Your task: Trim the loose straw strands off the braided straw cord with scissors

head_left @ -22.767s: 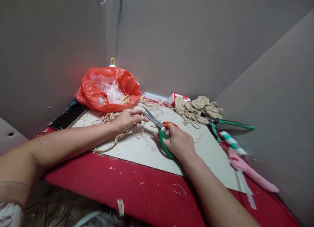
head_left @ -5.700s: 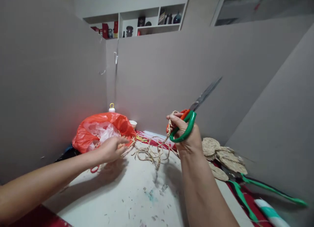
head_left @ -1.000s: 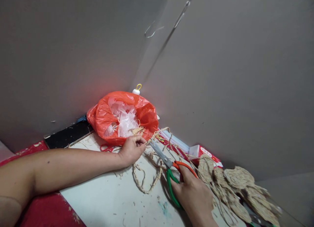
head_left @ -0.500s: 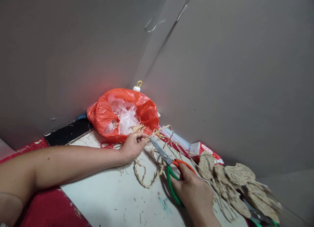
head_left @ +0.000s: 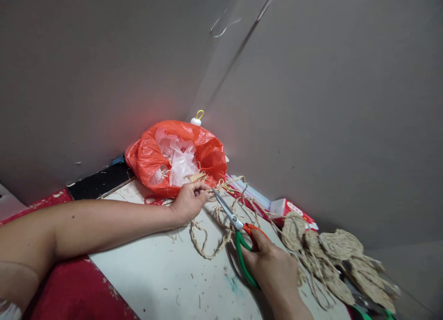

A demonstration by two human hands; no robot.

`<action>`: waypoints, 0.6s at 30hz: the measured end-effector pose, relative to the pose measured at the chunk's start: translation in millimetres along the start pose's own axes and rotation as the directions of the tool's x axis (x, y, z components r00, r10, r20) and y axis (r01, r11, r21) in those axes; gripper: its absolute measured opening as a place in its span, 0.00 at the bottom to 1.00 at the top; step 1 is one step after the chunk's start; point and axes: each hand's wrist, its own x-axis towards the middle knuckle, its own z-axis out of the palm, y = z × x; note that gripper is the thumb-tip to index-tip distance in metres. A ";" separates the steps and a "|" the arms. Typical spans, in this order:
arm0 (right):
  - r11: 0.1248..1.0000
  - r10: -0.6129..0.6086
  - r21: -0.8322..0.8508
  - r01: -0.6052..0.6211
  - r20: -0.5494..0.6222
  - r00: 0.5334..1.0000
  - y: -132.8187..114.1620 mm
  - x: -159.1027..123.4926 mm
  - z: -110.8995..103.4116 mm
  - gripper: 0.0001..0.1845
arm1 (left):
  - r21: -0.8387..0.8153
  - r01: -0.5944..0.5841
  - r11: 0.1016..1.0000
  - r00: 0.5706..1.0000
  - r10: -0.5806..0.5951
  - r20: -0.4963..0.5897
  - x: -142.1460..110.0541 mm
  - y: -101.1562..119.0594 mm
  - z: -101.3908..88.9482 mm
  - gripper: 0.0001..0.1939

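Note:
My right hand (head_left: 273, 269) grips a pair of scissors (head_left: 233, 220) with one green and one orange handle. The blades point up and left, their tips at the braided straw cord beside my left fingers. Thumb and fingertips of my left hand (head_left: 190, 200) pinch an end of that braided straw cord (head_left: 204, 255). A loop of the cord hangs down onto the white board (head_left: 166, 283). Just behind my left hand stands a red plastic bag (head_left: 145, 167) with crumpled clear plastic and straw scraps inside.
Several coiled straw pieces (head_left: 341, 244) lie at the right, with another green-handled tool (head_left: 362, 313) partly under them. A red and white box (head_left: 294, 212) and pale plastic strips (head_left: 251, 190) line the right wall. A black flat object (head_left: 100, 181) lies at the left. Grey walls meet behind.
The scissor tips have shifted slightly against the cord, and the blades look a little turned. Both hands keep their hold. The whole view has shifted slightly.

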 end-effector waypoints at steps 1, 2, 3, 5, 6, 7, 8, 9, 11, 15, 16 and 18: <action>1.000 -0.005 0.004 0.005 -0.006 1.000 0.2 0.0 0.1 0.17 | -0.003 0.004 1.000 1.000 -0.004 -0.003 0.1 -0.4 -0.1 0.08; 1.000 -0.012 0.012 0.012 -0.013 1.000 0.4 -0.1 0.3 0.18 | -0.007 0.009 1.000 1.000 -0.009 -0.004 0.3 -0.8 -0.2 0.08; 1.000 -0.016 0.026 0.016 -0.020 1.000 0.5 -0.1 0.7 0.19 | -0.013 0.012 1.000 1.000 -0.012 -0.006 0.6 -1.0 -0.2 0.08; 0.997 0.006 0.081 -0.004 -0.026 1.000 0.8 -0.6 2.4 0.20 | -0.025 0.016 1.000 1.000 -0.016 -0.008 1.3 -0.6 0.0 0.07; 0.992 0.046 0.122 -0.042 -0.026 0.999 0.9 -0.9 3.6 0.21 | -0.029 0.016 0.999 1.000 -0.016 -0.011 1.6 0.2 0.2 0.07; 0.980 0.105 0.172 -0.099 -0.025 0.994 0.9 -1.0 4.7 0.21 | -0.031 0.018 0.999 1.000 -0.018 -0.016 1.8 1.3 0.5 0.07; 0.959 0.170 0.233 -0.162 -0.014 0.985 0.7 -0.9 5.4 0.23 | -0.034 0.024 0.999 1.000 -0.024 -0.019 1.8 2.7 0.7 0.07; 0.925 0.238 0.304 -0.227 0.002 0.971 0.3 -0.4 5.2 0.24 | -0.040 0.037 0.999 0.999 -0.038 -0.017 1.7 4.3 1.0 0.06; 0.826 0.339 0.456 -0.330 0.064 0.939 -1.9 2.1 1.0 0.25 | -0.079 0.087 0.993 0.996 -0.086 0.014 0.9 7.6 1.2 0.06; 0.534 0.419 0.712 -0.456 0.245 0.874 -13.5 10.3 -20.5 0.20 | -0.189 0.248 0.950 0.958 -0.212 0.191 -3.7 12.3 1.0 0.10; 0.447 0.428 0.754 -0.482 0.293 0.855 -17.7 11.9 -25.9 0.20 | -0.199 0.294 0.935 0.937 -0.241 0.252 -5.6 13.0 0.9 0.12; 0.272 0.425 0.829 -0.488 0.351 0.834 -26.3 14.0 -32.8 0.19 | -0.195 0.395 0.898 0.875 -0.302 0.379 -10.0 14.3 1.2 0.15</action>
